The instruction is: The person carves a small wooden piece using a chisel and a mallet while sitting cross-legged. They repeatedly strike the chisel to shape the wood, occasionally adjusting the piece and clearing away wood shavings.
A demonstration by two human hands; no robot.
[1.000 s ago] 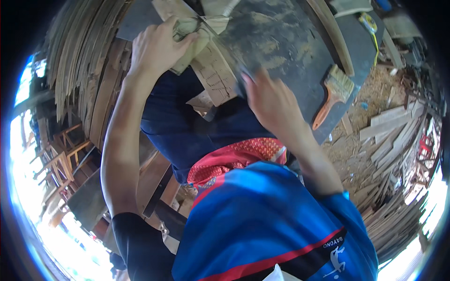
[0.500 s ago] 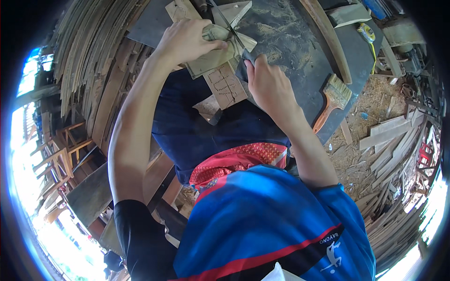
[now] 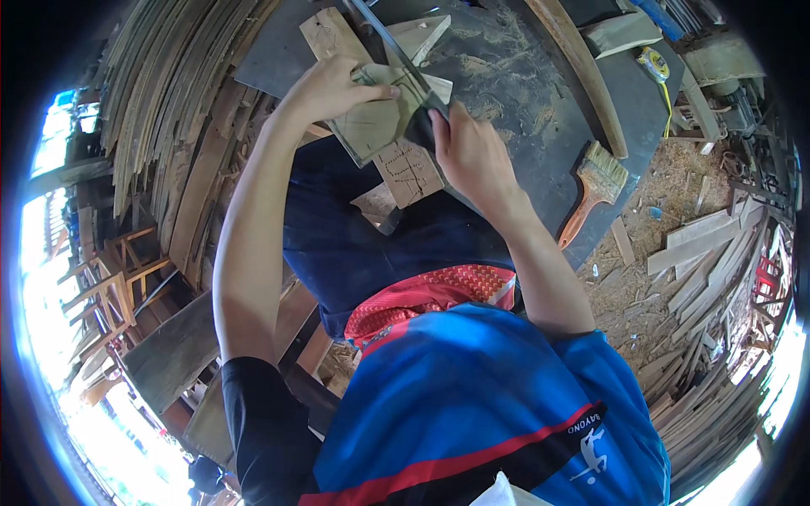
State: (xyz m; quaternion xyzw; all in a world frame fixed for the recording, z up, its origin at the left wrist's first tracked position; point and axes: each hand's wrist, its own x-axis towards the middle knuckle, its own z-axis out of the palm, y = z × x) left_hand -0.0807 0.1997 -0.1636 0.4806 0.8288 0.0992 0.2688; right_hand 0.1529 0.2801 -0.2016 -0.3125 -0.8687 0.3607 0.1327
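My left hand [image 3: 333, 88] is pressed down on a pale wooden piece [image 3: 371, 131] with pencil lines on it, the thumb lying across its top. My right hand [image 3: 472, 152] is closed round the dark handle of a hand saw [image 3: 390, 40], seen nearly edge-on. Its long thin blade slants away to the upper left, across the right part of the wooden piece. How deep the blade sits in the wood cannot be made out. Beneath lies a small board [image 3: 409, 173] with dotted dark marks, jutting over the table's near edge.
Sawdust covers parts of the dark table [image 3: 531, 110]. A paintbrush [image 3: 597, 185] lies at its right edge, near a long curved wooden piece [image 3: 582, 72] and a yellow tape measure [image 3: 658, 66]. Wood offcuts [image 3: 422, 35] lie beyond my hands. Stacked planks [image 3: 169, 93] stand left.
The saw and my right hand have shifted slightly left, and more of the blade's side shows. My left hand stays on the wooden piece, slightly lower in view.
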